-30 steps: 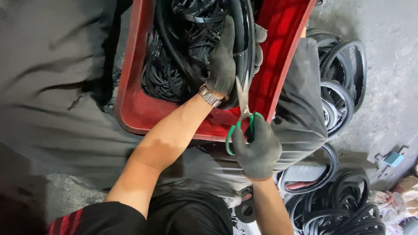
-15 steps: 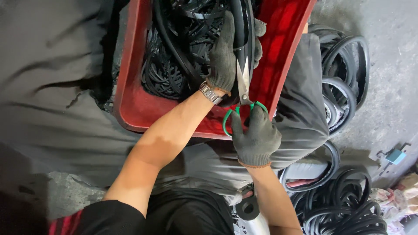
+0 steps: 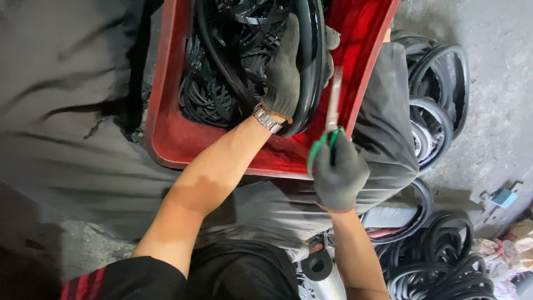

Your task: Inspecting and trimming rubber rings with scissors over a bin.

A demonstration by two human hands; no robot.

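Scissors (image 3: 332, 114), one green-handled pair, blades closed, gripped in right hand (image 3: 338, 173) at red crate (image 3: 166, 128) near edge; left hand (image 3: 284, 75) clamps one black rubber ring (image 3: 308, 61) inside.

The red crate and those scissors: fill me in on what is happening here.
A person in grey work gloves bends over a red plastic crate full of black rubber rings and strips. The left hand holds a thick black rubber ring at the crate's right side. The right hand holds green-handled scissors, blades pointing up beside that ring and looking nearly closed. More black rubber rings lie piled on the floor to the right.
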